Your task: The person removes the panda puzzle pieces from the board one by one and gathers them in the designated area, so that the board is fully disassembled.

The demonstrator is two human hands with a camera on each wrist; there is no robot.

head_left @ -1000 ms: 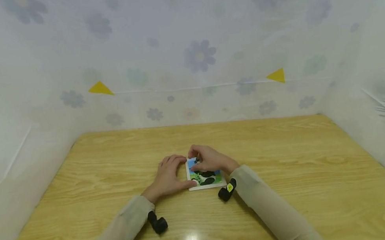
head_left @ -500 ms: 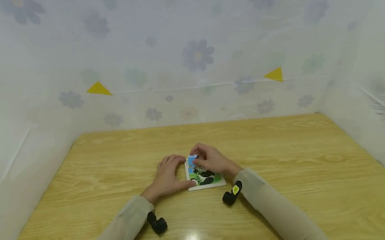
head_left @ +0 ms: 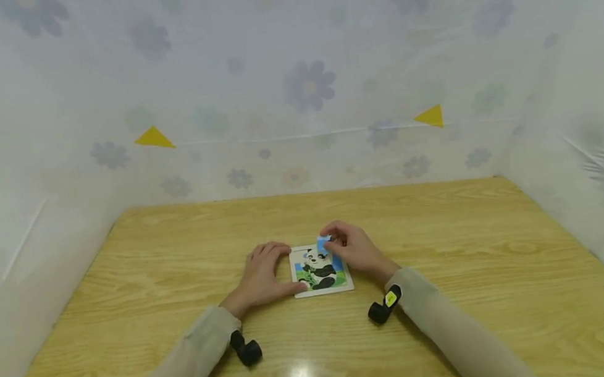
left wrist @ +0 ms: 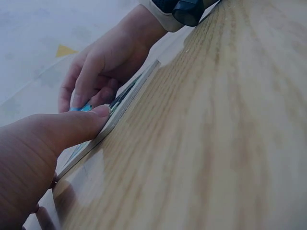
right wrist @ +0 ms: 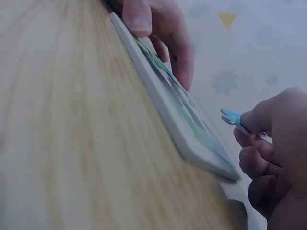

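A small panda jigsaw puzzle (head_left: 322,277) in a white frame lies flat on the wooden table. My left hand (head_left: 261,282) holds the frame at its left side, thumb over the near corner and fingers at the far corner. Between thumb and fingers, my right hand (head_left: 364,251) pinches a light blue jigsaw piece (head_left: 322,244) above the puzzle's far edge. In the right wrist view the piece (right wrist: 232,118) shows a notched end, raised off the puzzle. A pale gap shows at the puzzle's upper left; fingers cover part of its upper right.
The wood-grain table (head_left: 185,239) extends around the puzzle on all sides. Behind it hangs a pale flowered curtain (head_left: 246,95) with two yellow triangles, and pale sheeting stands at both sides. Each wrist wears a small black camera (head_left: 249,351).
My right hand has lifted the blue piece out of the puzzle's upper left and carried it right. More of the panda shows now. The left hand has stayed at the frame.
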